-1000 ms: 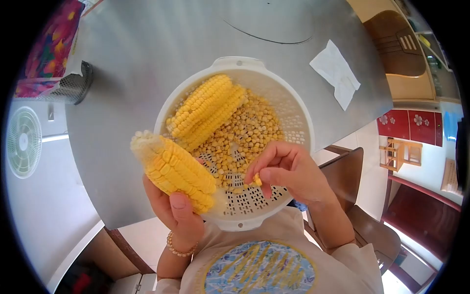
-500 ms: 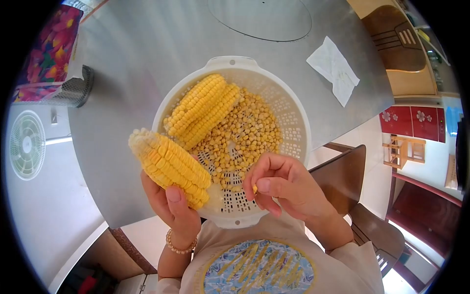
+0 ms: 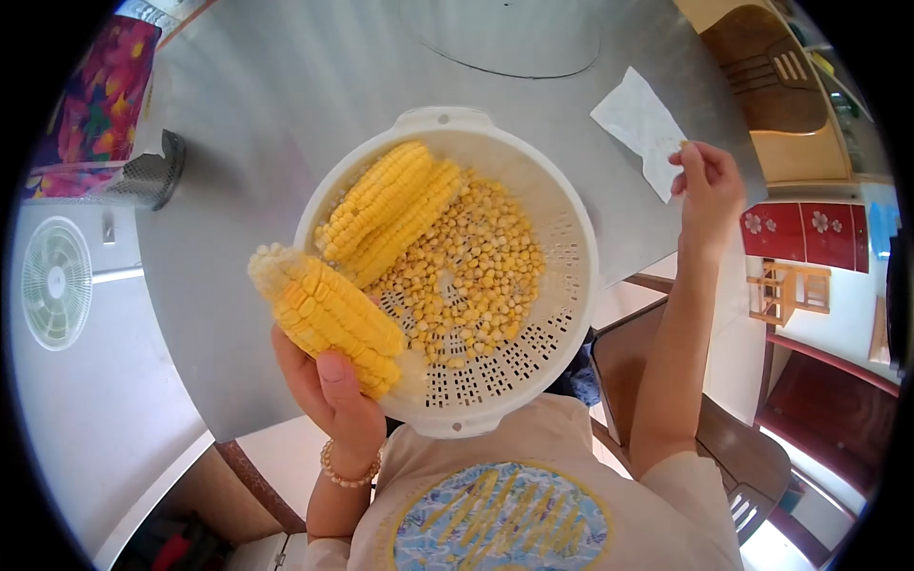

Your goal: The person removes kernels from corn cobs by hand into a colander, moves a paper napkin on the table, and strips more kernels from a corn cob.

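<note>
My left hand [image 3: 341,409] is wrapped round the lower end of a yellow corn cob [image 3: 328,319], tilted over the near left rim of a white colander [image 3: 566,328]. Two more corn cobs [image 3: 390,205] lie side by side in the colander, beside many loose corn kernels [image 3: 486,257]. Out to the right, my right hand [image 3: 709,186] is closed in a pinch at the right edge of a white tissue [image 3: 640,124] on the table. Whatever sits between those fingertips is too small to make out.
The colander stands at the near edge of a grey round table [image 3: 257,124]. A wire basket [image 3: 157,176] with a flowered box [image 3: 95,105] is at the left. Brown chairs [image 3: 633,357] stand at the right, and a white fan [image 3: 57,283] is far left.
My right hand has moved from above the colander, where it pinched a small yellow bit, out right to the tissue. My left hand still holds the cob in nearly the same place.
</note>
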`<state>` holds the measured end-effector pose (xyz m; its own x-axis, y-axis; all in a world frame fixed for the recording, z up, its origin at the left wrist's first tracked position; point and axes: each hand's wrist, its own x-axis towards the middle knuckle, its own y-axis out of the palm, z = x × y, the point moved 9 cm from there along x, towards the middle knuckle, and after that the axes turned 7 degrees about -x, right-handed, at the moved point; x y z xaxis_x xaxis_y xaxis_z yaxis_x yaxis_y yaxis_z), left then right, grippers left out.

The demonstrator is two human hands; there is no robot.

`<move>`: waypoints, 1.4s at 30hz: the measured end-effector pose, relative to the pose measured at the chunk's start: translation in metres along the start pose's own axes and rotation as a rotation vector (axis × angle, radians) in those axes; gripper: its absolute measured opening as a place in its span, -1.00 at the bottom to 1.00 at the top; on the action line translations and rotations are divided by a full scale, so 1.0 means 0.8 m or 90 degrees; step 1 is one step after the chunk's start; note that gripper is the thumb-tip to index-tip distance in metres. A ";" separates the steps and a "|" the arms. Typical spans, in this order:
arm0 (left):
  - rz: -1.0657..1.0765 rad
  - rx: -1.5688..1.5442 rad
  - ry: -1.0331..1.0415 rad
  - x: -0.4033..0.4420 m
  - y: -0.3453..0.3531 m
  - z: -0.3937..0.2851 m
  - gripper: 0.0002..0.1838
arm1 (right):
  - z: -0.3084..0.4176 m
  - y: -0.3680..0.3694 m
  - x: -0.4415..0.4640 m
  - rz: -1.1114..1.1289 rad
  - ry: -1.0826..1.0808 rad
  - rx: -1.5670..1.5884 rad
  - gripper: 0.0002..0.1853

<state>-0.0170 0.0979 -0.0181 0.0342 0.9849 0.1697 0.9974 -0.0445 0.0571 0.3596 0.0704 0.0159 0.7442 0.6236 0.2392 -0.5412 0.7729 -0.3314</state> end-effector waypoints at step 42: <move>0.026 -0.137 -0.248 -0.004 0.054 0.025 -0.63 | 0.057 0.161 -0.239 0.678 0.112 0.030 -0.63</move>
<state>0.0270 0.0960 -0.0361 0.1360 0.9694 -0.2042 0.9602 -0.0783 0.2682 0.1296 0.0559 -0.0313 -0.0733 0.9551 -0.2870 -0.9553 -0.1500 -0.2549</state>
